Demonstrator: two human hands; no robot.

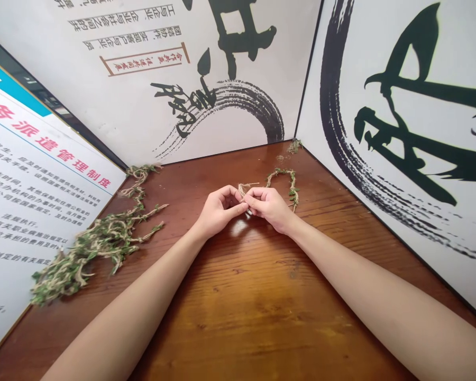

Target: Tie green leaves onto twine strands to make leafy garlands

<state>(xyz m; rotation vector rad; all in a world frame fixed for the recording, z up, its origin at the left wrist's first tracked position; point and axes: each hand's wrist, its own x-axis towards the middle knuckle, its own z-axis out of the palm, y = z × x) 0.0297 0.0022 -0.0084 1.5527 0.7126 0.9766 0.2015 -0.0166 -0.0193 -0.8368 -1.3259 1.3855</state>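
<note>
Over on the left, a long tangled bunch of green leafy sprigs wound with tan jute twine (pixel 91 248) is laid on a glossy reddish-brown wooden tabletop (pixel 238 317), right by a white printed notice board (pixel 35 180). The left hand (pixel 220 211) and right hand (pixel 267 207) are curled shut, with a frayed pale twine end (pixel 246 189) pinched between them, or so it seems, since the fingers hide most of it. A shorter twine-and-sprig strand (pixel 289 185) is laid just to the right.
</note>
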